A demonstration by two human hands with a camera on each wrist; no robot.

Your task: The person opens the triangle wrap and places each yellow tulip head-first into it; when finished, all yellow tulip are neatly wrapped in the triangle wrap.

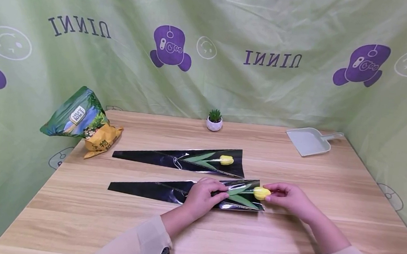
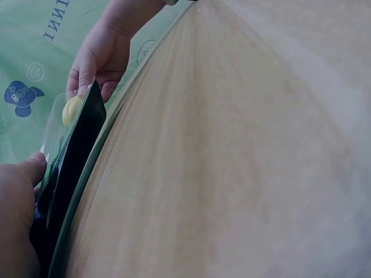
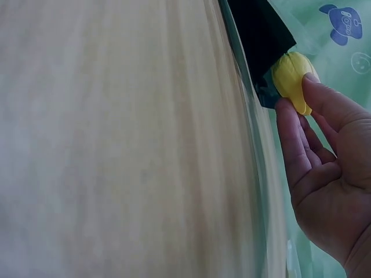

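A yellow tulip (image 1: 261, 193) with green leaves lies inside a black, clear-fronted flower sleeve (image 1: 138, 188), its bloom at the sleeve's wide right end. My right hand (image 1: 290, 200) pinches the bloom between thumb and fingers, plainly seen in the right wrist view, where the tulip bloom (image 3: 293, 78) pokes past the black edge. With thumb and fingers, my left hand (image 1: 202, 196) holds the sleeve around its middle, over the lower leaves. In the left wrist view the left thumb (image 2: 33, 168) lies on the clear front; the other left fingers are mostly hidden.
Behind lies a second black sleeve (image 1: 149, 157) holding another yellow tulip (image 1: 227, 160). A green and yellow bag (image 1: 83, 117) stands at the table's left edge. A small potted succulent (image 1: 214, 122) and a grey dustpan (image 1: 308, 142) sit along the back, before a green curtain (image 1: 236, 19).
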